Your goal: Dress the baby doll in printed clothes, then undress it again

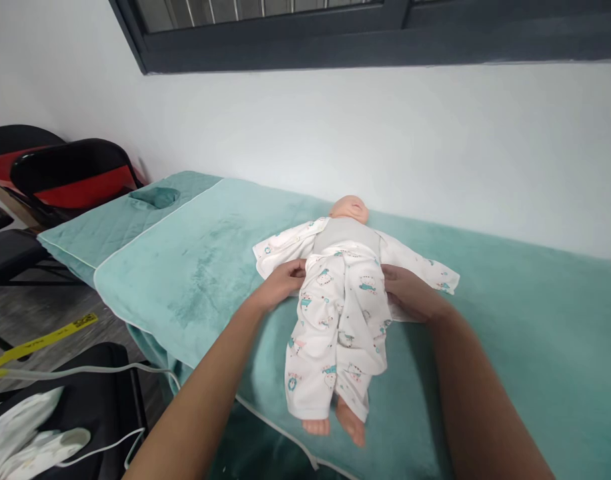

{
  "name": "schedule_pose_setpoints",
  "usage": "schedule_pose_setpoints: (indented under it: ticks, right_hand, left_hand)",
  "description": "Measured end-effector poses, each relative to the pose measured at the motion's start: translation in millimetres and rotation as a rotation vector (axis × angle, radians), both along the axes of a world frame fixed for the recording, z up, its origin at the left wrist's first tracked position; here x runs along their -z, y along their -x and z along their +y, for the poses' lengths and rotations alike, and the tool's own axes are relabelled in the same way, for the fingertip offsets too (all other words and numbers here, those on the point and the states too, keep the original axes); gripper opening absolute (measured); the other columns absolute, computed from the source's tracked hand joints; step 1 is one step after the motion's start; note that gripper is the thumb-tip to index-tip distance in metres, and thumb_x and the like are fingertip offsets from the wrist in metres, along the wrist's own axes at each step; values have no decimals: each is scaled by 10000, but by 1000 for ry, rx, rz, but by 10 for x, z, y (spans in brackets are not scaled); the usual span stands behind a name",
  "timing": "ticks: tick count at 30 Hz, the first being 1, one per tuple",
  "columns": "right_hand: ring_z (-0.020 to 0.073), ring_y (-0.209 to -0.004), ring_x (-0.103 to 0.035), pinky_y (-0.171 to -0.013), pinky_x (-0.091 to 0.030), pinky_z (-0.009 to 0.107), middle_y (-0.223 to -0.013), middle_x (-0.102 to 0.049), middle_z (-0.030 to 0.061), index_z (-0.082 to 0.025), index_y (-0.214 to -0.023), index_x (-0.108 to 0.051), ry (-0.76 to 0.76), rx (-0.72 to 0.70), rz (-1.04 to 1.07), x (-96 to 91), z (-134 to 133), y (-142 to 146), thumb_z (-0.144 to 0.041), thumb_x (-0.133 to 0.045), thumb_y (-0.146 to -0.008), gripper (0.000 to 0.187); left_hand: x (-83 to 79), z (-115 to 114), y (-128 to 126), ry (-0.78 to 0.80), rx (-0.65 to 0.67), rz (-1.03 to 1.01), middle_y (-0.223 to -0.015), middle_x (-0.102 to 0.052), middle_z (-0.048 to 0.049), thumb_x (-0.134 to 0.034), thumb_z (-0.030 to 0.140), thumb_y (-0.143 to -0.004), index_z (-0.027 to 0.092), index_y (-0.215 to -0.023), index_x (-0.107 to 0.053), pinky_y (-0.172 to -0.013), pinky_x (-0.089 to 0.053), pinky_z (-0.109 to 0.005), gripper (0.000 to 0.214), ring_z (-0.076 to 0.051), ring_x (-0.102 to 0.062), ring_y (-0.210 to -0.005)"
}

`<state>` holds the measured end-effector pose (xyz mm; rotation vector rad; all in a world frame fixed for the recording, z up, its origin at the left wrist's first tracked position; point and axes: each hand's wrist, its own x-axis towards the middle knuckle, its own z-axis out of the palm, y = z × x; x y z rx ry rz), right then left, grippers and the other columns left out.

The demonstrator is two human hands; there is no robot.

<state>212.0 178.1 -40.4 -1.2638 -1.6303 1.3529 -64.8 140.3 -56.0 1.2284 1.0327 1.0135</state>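
Observation:
A baby doll [350, 208] lies on its back on the green bed, head toward the wall and bare feet toward me. It wears white printed baby pants [343, 313], pulled up over the lower part of a grey top [346, 233]. A white printed jacket [420, 260] is spread beneath it, sleeves out to both sides. At the left hip, my left hand [284, 283] is closed on the side of the pants. My right hand [410, 290] holds the opposite side, its fingertips partly hidden against the cloth.
The green covered bed [195, 267] runs along a white wall, with a face hole [155, 197] at its far left. Black and red chairs [80, 173] stand beyond that end. White cloth items [35, 433] and a cable lie on a black chair [95, 373] at lower left.

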Motion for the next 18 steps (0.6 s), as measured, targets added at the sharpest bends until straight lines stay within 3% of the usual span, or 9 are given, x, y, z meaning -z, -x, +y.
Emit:
schedule_pose_setpoints:
  ticks: [3, 7, 13, 18]
  right_hand:
    - [249, -726, -674, -633, -548, 354, -787, -743, 48, -225, -892, -745, 157, -112, 140, 38, -7, 51, -309, -731, -665, 243]
    - [211, -628, -633, -584, -503, 331, -715, -722, 21, -222, -962, -739, 141, -20, 256, 142, 0, 99, -339, -713, -704, 285]
    - [174, -574, -561, -570, -431, 303, -632, -672, -16, -209, -930, -737, 41, 117, 242, 149, 10, 116, -355, -682, -723, 259]
    - [141, -520, -481, -517, -373, 275, -554, -584, -34, -199, -793, -708, 6, 134, 270, 130, 24, 127, -307, -628, -716, 155]
  left_hand:
    - [34, 13, -126, 2, -216, -51, -679, -514, 56, -701, 247, -664, 171, -722, -524, -554, -307, -196, 201, -81, -426, -614]
    - [44, 96, -288, 1, -469, -123, -599, -397, 77, -670, 304, -714, 188, -684, -452, -517, -237, -199, 249, -76, -340, -564]
    - [37, 238, -396, 36, -568, -173, -619, -478, 60, -661, 214, -714, 200, -729, -492, -565, -331, -231, 171, -105, -414, -589]
    - [52, 243, -425, -2, -574, -234, -817, -644, -16, -692, 146, -674, 183, -769, -602, -740, -424, -282, 136, -170, -550, -802]
